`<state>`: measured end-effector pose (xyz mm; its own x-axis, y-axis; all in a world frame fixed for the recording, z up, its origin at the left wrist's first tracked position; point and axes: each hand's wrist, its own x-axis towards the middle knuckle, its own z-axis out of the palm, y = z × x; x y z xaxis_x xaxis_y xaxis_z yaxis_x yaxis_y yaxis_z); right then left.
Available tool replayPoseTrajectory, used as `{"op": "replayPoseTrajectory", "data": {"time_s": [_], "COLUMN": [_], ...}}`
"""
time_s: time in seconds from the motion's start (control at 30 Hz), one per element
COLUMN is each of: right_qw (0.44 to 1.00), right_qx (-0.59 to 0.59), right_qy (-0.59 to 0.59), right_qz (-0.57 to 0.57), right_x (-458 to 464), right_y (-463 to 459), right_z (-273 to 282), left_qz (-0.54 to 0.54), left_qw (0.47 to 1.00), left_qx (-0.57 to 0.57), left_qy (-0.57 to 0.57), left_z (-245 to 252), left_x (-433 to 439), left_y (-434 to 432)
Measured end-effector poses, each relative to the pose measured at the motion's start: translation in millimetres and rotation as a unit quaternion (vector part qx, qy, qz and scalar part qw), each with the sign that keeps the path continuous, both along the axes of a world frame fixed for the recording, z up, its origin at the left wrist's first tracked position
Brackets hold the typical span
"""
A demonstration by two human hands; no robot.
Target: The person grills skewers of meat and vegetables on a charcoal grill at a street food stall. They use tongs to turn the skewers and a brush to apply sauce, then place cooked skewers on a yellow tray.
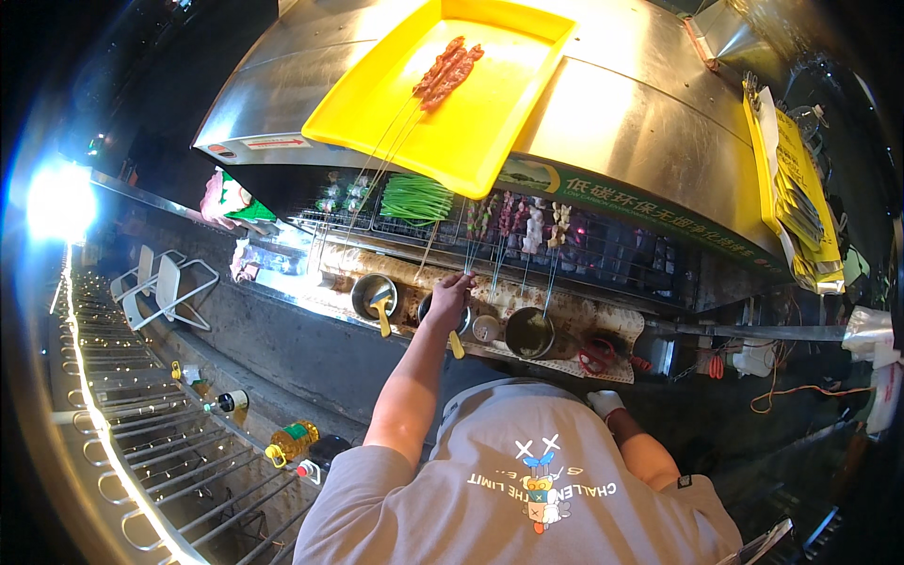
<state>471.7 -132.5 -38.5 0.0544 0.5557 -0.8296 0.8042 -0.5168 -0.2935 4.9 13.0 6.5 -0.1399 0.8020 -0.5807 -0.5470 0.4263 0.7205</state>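
My left hand grips the metal stick ends of skewers threaded with red and green pieces, which lie over the charcoal grill. To their right are skewers of dark red meat, white pieces and yellowish pieces. Left of them, green stalks lie side by side on a wire rack. My right hand, in a whitish glove, hangs low by my waist; its fingers are too small to read. Below my left hand, a metal pot with a yellow-handled brush is partly hidden.
A yellow tray with meat skewers rests on the steel hood. Along the front ledge stand a pot with a brush, a small jar and a dark-filled pot. Bottles and a railing are at left.
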Motion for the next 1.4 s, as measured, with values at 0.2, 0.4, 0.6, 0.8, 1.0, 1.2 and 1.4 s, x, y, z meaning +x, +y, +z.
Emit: {"op": "replayPoseTrajectory", "data": {"time_s": [0.2, 0.4, 0.6, 0.8, 1.0, 1.2, 1.4], "right_qw": [1.0, 1.0, 0.998, 0.999, 0.993, 0.999, 0.996], "right_qx": [-0.004, 0.012, 0.028, 0.023, 0.077, 0.012, 0.059], "right_qy": [-0.013, 0.001, 0.002, 0.023, -0.009, 0.03, -0.009], "right_qz": [0.003, 0.02, 0.052, 0.006, 0.09, -0.026, 0.059], "right_x": [1, 0, 6, 1, 11, 1, 14], "right_y": [-1, 4, 4, 6, 0, 1, -3], "right_z": [1, 4, -3, 9, -15, -2, -19], "left_qz": [-0.002, -0.024, -0.016, -0.041, -0.076, -0.125, -0.121], "left_qw": [1.0, 0.998, 0.995, 0.894, 0.81, 0.882, 0.877], "left_qx": [-0.01, -0.023, -0.03, 0.026, 0.076, -0.006, -0.008], "left_qy": [0.011, 0.046, 0.097, 0.446, 0.576, 0.454, 0.464], "left_z": [-4, 3, 0, 7, 58, 21, 3], "left_x": [-1, -5, -9, -5, 32, 54, 56], "left_y": [3, 1, 1, -5, -22, -10, -2]}}
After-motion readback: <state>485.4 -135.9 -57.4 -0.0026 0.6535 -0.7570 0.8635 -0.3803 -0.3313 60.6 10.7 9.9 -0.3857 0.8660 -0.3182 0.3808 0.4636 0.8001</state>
